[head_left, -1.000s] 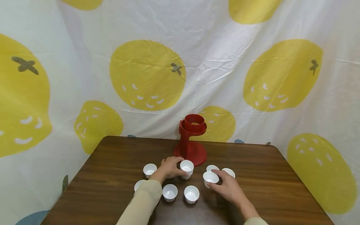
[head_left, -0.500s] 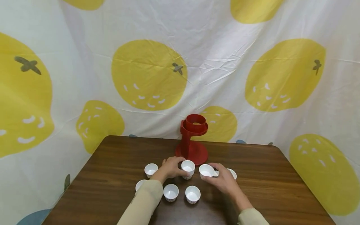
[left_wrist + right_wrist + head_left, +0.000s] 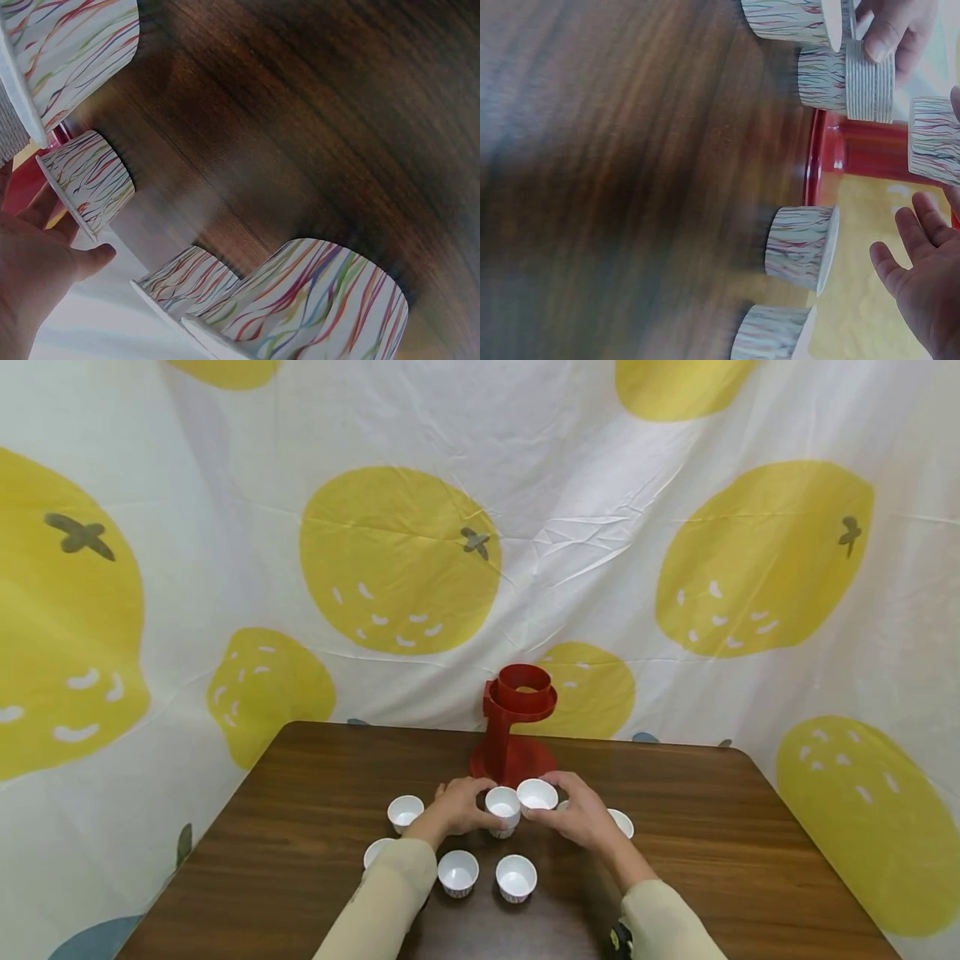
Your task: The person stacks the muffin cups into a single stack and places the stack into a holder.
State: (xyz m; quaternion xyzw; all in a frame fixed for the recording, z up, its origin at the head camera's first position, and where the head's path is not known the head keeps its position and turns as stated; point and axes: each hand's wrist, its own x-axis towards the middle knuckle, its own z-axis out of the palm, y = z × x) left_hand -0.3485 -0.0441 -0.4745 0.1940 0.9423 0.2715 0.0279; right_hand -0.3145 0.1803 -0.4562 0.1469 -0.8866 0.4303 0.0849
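My left hand [image 3: 459, 810] grips a stack of nested white paper baking cups [image 3: 502, 807] in front of the red stand. The ridged rims of the stack [image 3: 870, 79] show in the right wrist view, with a thumb on them. My right hand [image 3: 581, 810] pinches a single paper baking cup [image 3: 537, 794], tilted, its edge right at the stack's rim. In the right wrist view that cup [image 3: 934, 139] shows coloured streaks and is raised off the table. In the left wrist view a streaked cup [image 3: 90, 184] overlaps my left fingers.
Two cups stand at the left [image 3: 405, 811], partly behind my forearm. A front left cup [image 3: 458, 872] and a front right cup [image 3: 516, 877] stand nearer me. Two more cups [image 3: 620, 823] are beyond my right hand. The red stand [image 3: 498, 752] with its ring is behind.
My right hand has carried its cup leftward and away from me, up beside the stack. The left hand has kept its hold on the stack in place.
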